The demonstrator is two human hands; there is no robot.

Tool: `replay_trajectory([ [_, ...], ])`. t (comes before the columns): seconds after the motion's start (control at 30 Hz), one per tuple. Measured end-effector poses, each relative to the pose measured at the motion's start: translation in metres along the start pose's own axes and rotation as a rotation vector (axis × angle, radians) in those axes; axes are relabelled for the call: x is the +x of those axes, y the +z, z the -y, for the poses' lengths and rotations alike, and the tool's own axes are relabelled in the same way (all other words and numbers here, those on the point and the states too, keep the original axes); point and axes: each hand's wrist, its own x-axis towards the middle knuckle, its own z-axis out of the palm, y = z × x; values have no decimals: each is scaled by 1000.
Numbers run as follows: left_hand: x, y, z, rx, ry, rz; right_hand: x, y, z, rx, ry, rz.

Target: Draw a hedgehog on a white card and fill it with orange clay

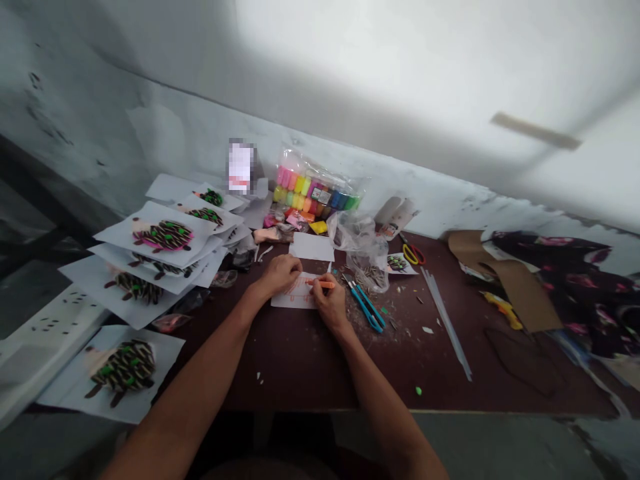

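Note:
A small white paper (293,302) with orange lines on it lies on the dark table in front of me. My left hand (281,273) is closed, its bent fingers pressed on the paper's upper left edge. An orange pen (324,285) is gripped in my right hand (330,303), its tip pointing left over the paper; whether it touches is too small to tell. Just behind lies a blank white card (313,247). Blue-handled scissors (370,310) rest beside my right hand, among scattered brown bits.
Stacked sheets with hedgehog pictures (163,235) rise at left, another hedgehog sheet (123,367) nearer. Behind are a bag of coloured clay (315,190), a clear plastic bag (367,263) and a white bottle (400,217). Rightward lie yellow-red scissors (414,254), glue sticks (447,323) and a yellow cutter (504,310).

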Motion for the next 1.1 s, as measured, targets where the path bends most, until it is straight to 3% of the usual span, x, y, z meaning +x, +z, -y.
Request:
replay_trajectory([
  [0.8, 0, 2, 3, 6, 16, -10, -1, 0, 0, 53, -6, 1],
  [1.1, 1, -1, 0, 7, -16, 27, 1, -2, -7, 15, 36, -103],
])
